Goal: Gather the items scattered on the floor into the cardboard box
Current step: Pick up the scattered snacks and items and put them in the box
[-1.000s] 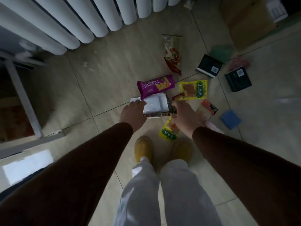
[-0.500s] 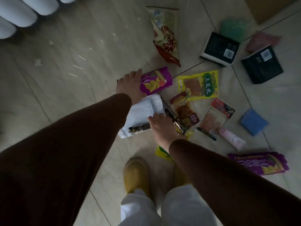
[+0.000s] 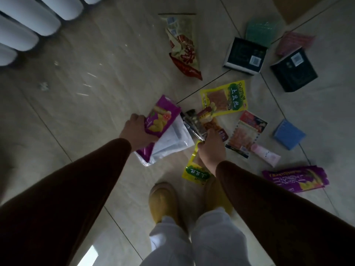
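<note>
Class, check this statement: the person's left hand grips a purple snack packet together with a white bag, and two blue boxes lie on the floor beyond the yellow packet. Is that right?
One detail is wrong. In the head view the two boxes beyond the yellow packet are black, not blue. The rest holds: the left hand grips the purple snack packet together with the white bag.

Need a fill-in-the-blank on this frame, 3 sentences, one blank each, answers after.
1. The left hand grips a ____ snack packet stacked on a white pouch.
2. The pink tube lies beside a ____ square pad.
3. Two dark boxes sit on the ____.

Answers: purple; blue; floor
</note>
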Demonstrator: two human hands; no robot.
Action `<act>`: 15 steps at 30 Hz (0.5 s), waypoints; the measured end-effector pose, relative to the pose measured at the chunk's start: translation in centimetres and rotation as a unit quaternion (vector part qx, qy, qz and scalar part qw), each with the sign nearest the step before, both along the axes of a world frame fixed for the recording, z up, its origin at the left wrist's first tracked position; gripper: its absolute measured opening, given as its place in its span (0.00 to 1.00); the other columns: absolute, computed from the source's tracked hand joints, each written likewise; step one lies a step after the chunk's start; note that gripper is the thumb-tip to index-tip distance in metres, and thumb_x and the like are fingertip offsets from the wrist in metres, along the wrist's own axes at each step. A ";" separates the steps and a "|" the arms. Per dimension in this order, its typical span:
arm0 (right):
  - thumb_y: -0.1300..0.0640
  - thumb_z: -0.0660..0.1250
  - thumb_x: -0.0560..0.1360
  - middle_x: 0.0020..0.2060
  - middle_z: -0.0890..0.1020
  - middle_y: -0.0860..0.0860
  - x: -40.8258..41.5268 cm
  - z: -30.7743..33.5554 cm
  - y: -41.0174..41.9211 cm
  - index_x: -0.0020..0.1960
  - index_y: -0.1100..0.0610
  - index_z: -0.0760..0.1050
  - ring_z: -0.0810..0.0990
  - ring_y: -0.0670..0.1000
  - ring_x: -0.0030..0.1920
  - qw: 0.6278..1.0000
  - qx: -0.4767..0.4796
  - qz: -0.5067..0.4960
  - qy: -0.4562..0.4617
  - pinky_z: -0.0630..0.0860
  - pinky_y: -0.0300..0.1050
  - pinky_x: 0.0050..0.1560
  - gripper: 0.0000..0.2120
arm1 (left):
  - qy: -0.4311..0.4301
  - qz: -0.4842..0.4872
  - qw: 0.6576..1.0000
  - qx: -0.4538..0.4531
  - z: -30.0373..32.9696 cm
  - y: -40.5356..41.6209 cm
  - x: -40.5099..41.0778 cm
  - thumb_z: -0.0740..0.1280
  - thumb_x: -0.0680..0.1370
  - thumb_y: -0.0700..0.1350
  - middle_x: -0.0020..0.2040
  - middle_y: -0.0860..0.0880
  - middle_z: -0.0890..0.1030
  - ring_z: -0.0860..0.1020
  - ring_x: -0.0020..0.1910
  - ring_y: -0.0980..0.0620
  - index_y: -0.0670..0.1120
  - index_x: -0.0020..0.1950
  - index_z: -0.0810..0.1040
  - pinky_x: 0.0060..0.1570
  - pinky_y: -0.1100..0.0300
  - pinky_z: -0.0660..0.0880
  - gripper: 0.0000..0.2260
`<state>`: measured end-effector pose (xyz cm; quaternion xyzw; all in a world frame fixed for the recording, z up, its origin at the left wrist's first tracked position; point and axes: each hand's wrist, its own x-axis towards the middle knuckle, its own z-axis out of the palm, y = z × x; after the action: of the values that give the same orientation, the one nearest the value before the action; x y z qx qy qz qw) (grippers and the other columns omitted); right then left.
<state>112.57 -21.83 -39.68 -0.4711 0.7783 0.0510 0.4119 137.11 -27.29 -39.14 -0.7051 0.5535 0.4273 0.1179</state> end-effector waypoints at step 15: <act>0.60 0.70 0.76 0.60 0.78 0.57 -1.0 -3.0 -0.6 0.67 0.58 0.71 0.78 0.59 0.59 0.995 -0.095 0.002 -0.015 0.77 0.54 0.55 0.20 | 0.039 -0.004 0.996 -0.075 -3.9 5.4 -3.5 0.80 0.62 0.50 0.52 0.43 0.73 0.74 0.50 0.41 0.53 0.73 0.54 0.48 0.47 0.75 0.48</act>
<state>111.58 -22.38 -42.71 -0.5105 0.7726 -0.0295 0.3762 133.62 -21.87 -43.03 -0.6923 0.5911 0.4114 0.0443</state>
